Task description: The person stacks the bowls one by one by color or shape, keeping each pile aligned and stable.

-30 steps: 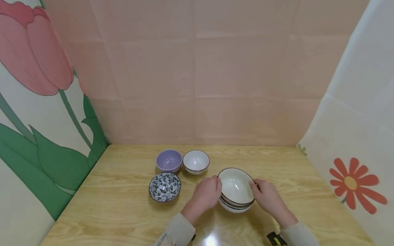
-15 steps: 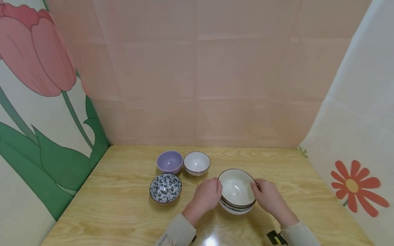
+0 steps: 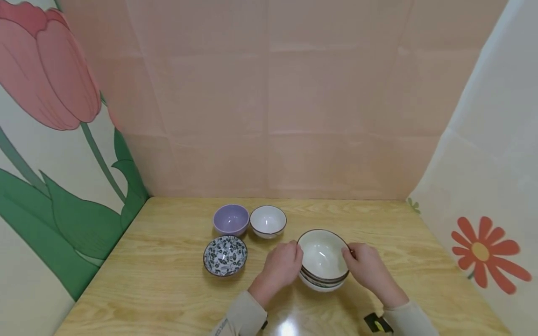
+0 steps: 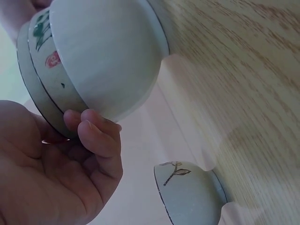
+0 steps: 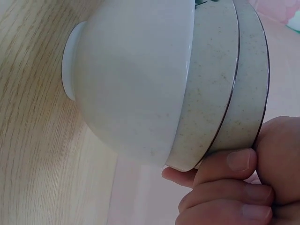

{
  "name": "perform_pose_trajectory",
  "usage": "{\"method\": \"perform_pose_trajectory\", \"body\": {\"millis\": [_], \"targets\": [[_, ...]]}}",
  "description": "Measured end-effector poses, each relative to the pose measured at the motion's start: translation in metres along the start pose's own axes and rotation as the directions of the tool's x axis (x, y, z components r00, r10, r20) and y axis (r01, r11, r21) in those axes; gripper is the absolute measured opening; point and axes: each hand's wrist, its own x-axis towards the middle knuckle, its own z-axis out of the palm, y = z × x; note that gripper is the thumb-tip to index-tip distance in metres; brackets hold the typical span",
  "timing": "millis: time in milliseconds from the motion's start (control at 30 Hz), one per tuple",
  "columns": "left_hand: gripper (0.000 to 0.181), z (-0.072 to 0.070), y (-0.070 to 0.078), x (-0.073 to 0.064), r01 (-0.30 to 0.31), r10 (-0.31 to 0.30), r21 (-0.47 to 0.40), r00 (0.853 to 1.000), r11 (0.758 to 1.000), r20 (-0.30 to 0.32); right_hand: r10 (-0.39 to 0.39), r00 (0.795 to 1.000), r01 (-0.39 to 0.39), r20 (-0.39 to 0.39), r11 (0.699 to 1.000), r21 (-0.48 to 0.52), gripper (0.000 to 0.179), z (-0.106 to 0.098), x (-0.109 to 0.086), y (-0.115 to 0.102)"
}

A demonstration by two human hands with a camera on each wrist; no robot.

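Note:
A stack of three bowls stands on the table at centre right in the head view. The top bowl (image 3: 322, 254) is cream inside with a dark rim. Beneath it sits a speckled middle bowl (image 5: 206, 89), with a painted red and green motif in the left wrist view. A plain white bowl (image 5: 131, 84) is at the bottom, its foot against the wood. My left hand (image 3: 282, 262) grips the upper bowls at their left rims, thumb side up, fingers curled underneath. Opposite, my right hand (image 3: 366, 267) holds the right rims the same way.
Left of the stack are a purple bowl (image 3: 231, 220), a white bowl (image 3: 268, 221) with a dark rim, and a blue-and-white patterned bowl (image 3: 225, 255). The wooden table (image 3: 159, 280) meets a pink backdrop behind and printed cloths at both sides.
The hands and the stack stay almost in place; the whole head view shifts slightly. The other bowls have not moved on the table.

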Motion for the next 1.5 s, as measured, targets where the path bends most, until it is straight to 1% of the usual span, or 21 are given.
{"method": "perform_pose_trajectory", "body": {"millis": [100,267,400,467,633,933,1033,1233,1333,1500], "targets": [[0.038,-0.0004,0.0006,0.0013,0.008,-0.008,-0.004,1.000,1.000,0.005,0.009,1.000,-0.009,-0.003,1.000,-0.004,0.026,-0.0011,0.0000,-0.0017],[0.037,-0.0004,0.0001,0.0039,0.001,-0.001,0.001,1.000,1.000,-0.003,0.020,1.000,-0.020,0.002,1.000,-0.002,0.027,-0.0024,0.0009,-0.0040],[0.036,-0.0010,0.0003,0.0045,0.001,-0.001,-0.002,1.000,1.000,0.002,0.017,1.000,-0.017,0.005,1.000,0.002,0.027,-0.0025,0.0013,-0.0041],[0.036,-0.0006,0.0005,0.0048,0.002,-0.002,-0.006,1.000,1.000,0.005,0.030,1.000,-0.030,0.009,1.000,0.005,0.027,-0.0022,0.0010,-0.0040],[0.037,-0.0001,0.0011,0.0038,0.000,0.000,0.000,1.000,1.000,0.002,0.048,0.999,-0.048,0.011,0.999,0.009,0.027,-0.0008,-0.0002,-0.0031],[0.038,-0.0004,0.0016,0.0002,0.022,-0.022,-0.017,1.000,1.000,0.013,0.046,0.999,-0.046,0.006,0.999,0.023,0.027,0.0029,-0.0013,-0.0007],[0.038,0.0011,0.0011,-0.0004,0.012,-0.011,-0.014,1.000,1.000,0.005,0.058,0.998,-0.058,0.020,0.998,0.007,0.029,0.0020,-0.0021,0.0002],[0.038,0.0023,0.0011,-0.0003,0.004,-0.004,-0.006,1.000,1.000,-0.024,0.065,0.997,-0.062,0.046,0.996,-0.065,0.036,0.0003,-0.0010,0.0017],[0.038,0.0019,0.0018,-0.0009,0.002,-0.002,-0.009,1.000,1.000,-0.024,0.078,0.995,-0.075,0.060,0.996,-0.052,0.037,0.0008,-0.0020,0.0018],[0.037,0.0019,0.0019,-0.0016,-0.002,0.002,-0.001,1.000,1.000,-0.029,0.062,0.996,-0.061,0.058,0.998,-0.018,0.036,0.0012,-0.0040,0.0010]]}}
